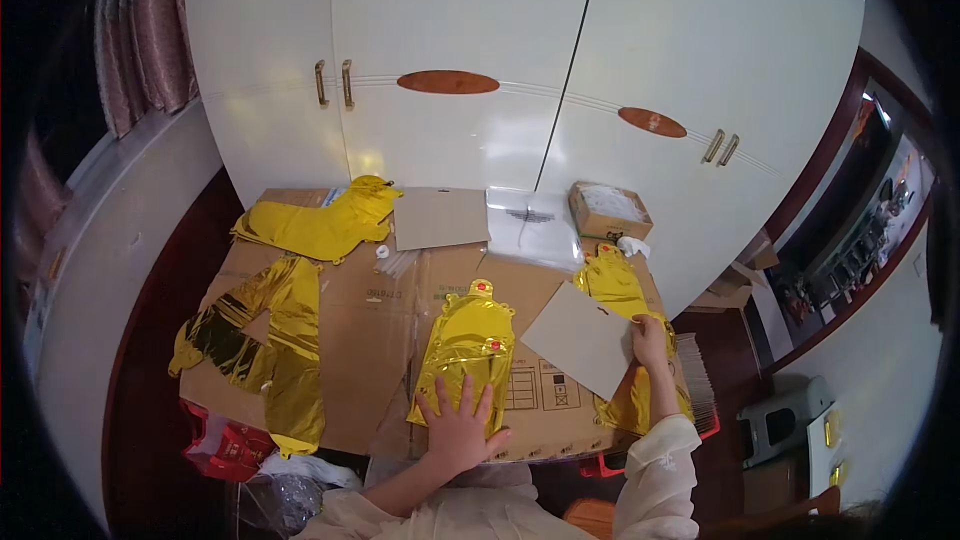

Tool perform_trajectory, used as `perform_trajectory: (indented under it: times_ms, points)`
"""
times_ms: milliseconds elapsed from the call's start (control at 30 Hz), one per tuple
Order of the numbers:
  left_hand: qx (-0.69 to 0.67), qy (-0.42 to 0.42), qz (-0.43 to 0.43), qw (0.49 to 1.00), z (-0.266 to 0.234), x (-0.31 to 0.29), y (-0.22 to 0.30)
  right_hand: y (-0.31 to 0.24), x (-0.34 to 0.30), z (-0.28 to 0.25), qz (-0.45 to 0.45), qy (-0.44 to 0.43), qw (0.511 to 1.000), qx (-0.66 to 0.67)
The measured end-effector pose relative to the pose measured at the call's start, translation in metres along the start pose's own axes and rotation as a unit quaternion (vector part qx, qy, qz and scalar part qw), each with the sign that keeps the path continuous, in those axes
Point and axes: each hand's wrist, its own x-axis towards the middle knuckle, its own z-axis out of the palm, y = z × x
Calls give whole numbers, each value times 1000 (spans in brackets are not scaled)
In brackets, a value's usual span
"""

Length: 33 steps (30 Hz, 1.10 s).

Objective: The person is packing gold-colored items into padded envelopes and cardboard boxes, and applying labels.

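Note:
My left hand (462, 432) lies with its fingers spread on the lower part of a folded gold foil balloon (465, 345). This balloon has small tabs and two red round spots. At the right, my right hand (650, 342) pinches the edge of a grey cardboard sheet (580, 340), which is tilted and has a small slot near its top. Partly hidden behind that sheet and my right hand is another gold foil balloon (610, 278). At the left lie more flat balloons, a number-shaped gold foil one (290, 330) and a curved gold foil one (330, 220) further back.
Flattened brown cardboard (365, 350) covers the table. Along the back are a grey cardboard sheet (440, 218), a stack of clear plastic bags (532, 228) and a small box (610, 208) of white material. White cabinets (450, 20) stand behind; a grey stool (785, 420) stands at the right.

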Motion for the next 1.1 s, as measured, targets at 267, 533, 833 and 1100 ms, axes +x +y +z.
perform_trajectory:
  times_ms: [267,533,833,1100]
  points:
    - [-15,6,0,1000,1,0,1,-99,-60,17,-250,201,904,-284]
    - [-7,1,-7,1000,10,0,1,-209,-162,109,-446,-184,876,-13]
    - [-6,17,36,999,-10,-7,-20,-196,-158,137,-429,-165,888,-21]
    - [-90,-10,120,989,-3,-19,-64,-195,-159,139,-438,-152,885,-39]
